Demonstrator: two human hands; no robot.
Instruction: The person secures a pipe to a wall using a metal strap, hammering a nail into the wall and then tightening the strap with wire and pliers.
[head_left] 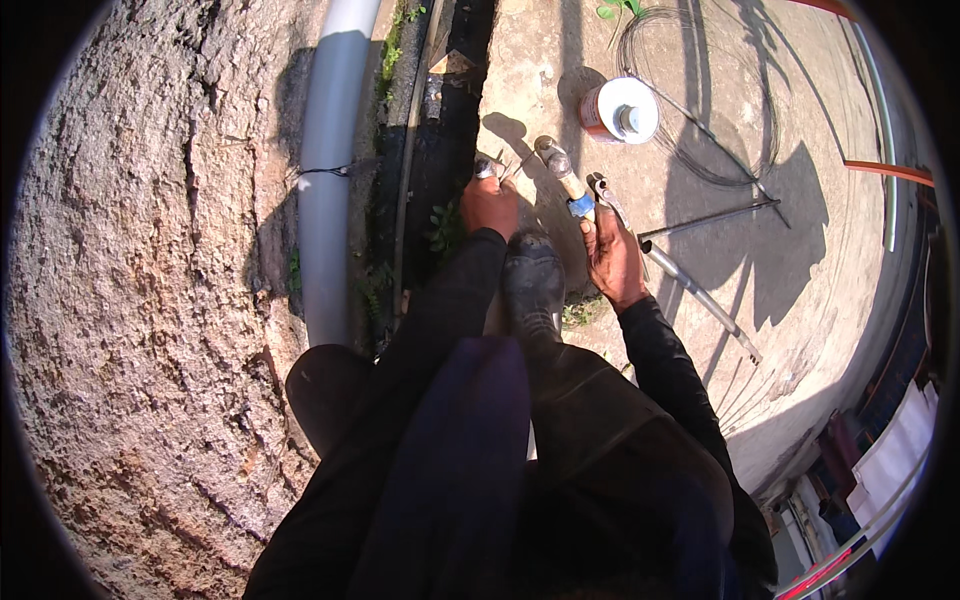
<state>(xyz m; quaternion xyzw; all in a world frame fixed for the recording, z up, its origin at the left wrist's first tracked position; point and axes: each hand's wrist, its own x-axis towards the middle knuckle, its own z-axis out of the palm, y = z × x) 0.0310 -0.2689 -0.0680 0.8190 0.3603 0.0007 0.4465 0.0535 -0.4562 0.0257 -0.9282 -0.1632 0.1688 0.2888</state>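
Observation:
My left hand is closed beside the toe of my dark boot, at the edge of the concrete. A small shiny metal end and thin wire show at its fingers; what it grips is mostly hidden. My right hand closes round the handle of a hammer, which has blue tape on its wooden shaft. The hammer's worn metal head points away from me. Against the same hand lies a metal tool with a hooked jaw, perhaps pincers; whether the fingers hold it too, I cannot tell.
A white and red can stands beyond the hammer, near a loose coil of thin wire. A metal tube and a thin dark rod lie to the right. Along the rough wall at left runs a grey pipe beside a dark gutter.

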